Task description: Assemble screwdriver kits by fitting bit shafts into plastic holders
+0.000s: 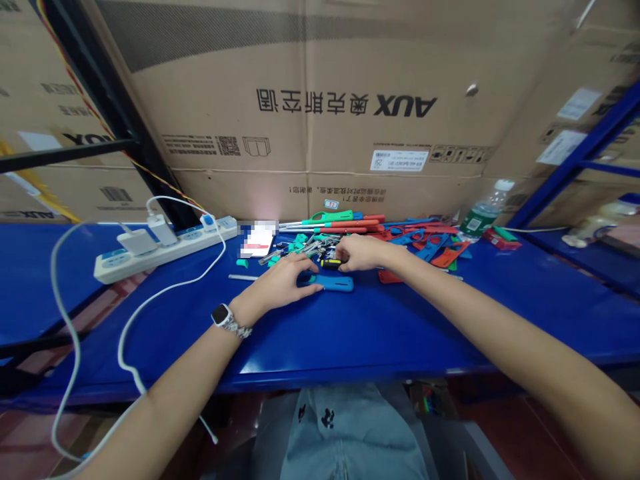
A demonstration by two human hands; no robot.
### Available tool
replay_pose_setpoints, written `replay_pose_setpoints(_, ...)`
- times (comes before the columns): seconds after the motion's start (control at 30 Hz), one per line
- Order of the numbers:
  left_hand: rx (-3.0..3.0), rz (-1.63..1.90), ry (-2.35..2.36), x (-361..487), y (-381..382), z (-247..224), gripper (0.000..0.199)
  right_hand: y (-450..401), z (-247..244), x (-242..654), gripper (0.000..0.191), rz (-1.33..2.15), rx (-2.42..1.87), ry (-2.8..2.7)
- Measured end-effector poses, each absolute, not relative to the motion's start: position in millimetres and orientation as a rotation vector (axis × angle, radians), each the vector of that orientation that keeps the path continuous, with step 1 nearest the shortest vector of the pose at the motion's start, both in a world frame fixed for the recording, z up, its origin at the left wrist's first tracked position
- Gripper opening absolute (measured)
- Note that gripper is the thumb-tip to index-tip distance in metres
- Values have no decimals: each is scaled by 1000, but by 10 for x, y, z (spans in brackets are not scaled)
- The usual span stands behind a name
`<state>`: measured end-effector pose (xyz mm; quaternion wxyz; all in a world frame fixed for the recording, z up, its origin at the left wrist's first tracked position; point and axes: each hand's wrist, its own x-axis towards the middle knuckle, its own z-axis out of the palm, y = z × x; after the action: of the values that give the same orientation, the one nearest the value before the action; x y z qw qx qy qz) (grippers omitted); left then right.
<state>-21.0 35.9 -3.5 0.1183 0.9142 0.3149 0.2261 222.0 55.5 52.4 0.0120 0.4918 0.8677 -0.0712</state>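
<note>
My left hand [286, 283], with a watch on the wrist, lies over a blue long-necked lighter [339, 283] on the table. Its thumb presses on the lighter's handle, and the metal tube sticks out on the far side of the hand. My right hand [363, 253] is closed, fingers curled, at a short black-and-yellow handle [331, 264] that looks like a screwdriver's. Any shaft on it is hidden. Just behind both hands spreads a heap of small green and metal lighter parts [300, 241].
Assembled lighters [333, 217] lie behind the heap; red and blue casings [430, 243] are piled right. A phone [259, 240] and white power strip [165, 250] with cables stand left. A plastic bottle [483, 212] is at right. Cardboard boxes [310, 133] wall the back.
</note>
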Motion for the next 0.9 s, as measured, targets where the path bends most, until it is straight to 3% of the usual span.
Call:
replay_pose_setpoints(0.2, 2578, 772, 949, -240, 378, -29, 33, 523, 740, 2300, 18, -194, 1617, 2940)
replay_pose_setpoints(0.4, 2613, 612, 918, -237, 372, 1, 26, 482, 683, 2134, 44, -1263, 1896, 3246)
replay_pose_setpoints(0.53, 2609, 625, 1003, -271, 380, 17, 30, 536, 353, 2002, 46, -1545, 1986, 3279)
replay_pose_setpoints(0.67, 2548, 763, 970, -335, 415, 24, 27, 606, 73, 1968, 32, -1668, 1966, 3280)
replay_pose_setpoints(0.9, 2514, 858, 1020, -394, 517, -12, 20, 578, -23, 1947, 39, -1674, 2029, 3196)
